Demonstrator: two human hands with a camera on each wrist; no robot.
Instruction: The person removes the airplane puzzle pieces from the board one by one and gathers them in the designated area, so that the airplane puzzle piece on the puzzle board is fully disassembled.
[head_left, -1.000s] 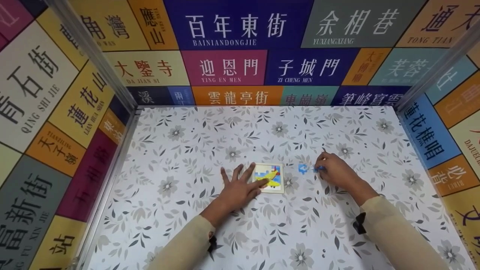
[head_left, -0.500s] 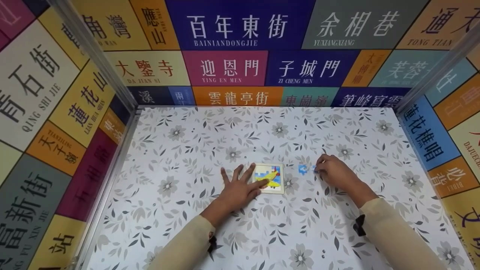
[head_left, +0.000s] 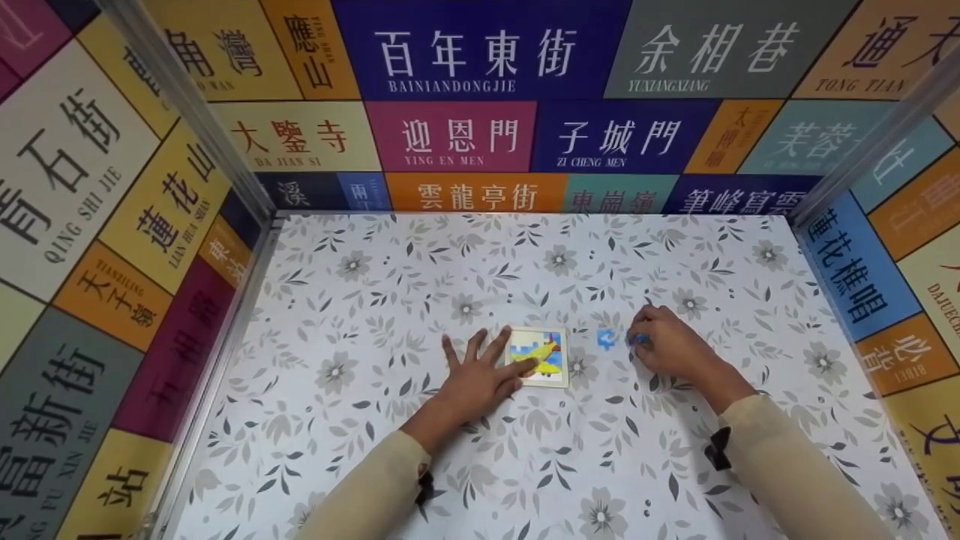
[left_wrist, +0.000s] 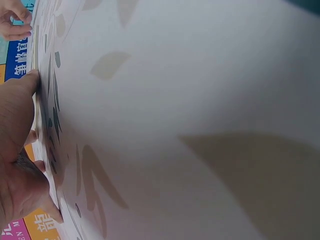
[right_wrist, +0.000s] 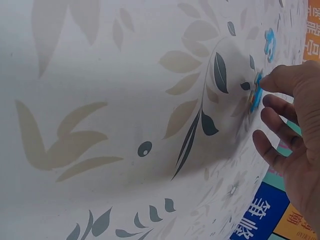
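Pinching a blue puzzle piece point(head_left: 640, 339) with the curled fingers of the right hand point(head_left: 669, 343), to the right of the puzzle board point(head_left: 565, 360). Resting the left hand point(head_left: 472, 382) over the left side of the board, with fingers spread wide and gripping nothing, one across the yellow airplane point(head_left: 548, 350). Leaving a second blue piece point(head_left: 604, 339) flat on the flowered tabletop point(head_left: 420, 255), just right of the board, near the pinched one.
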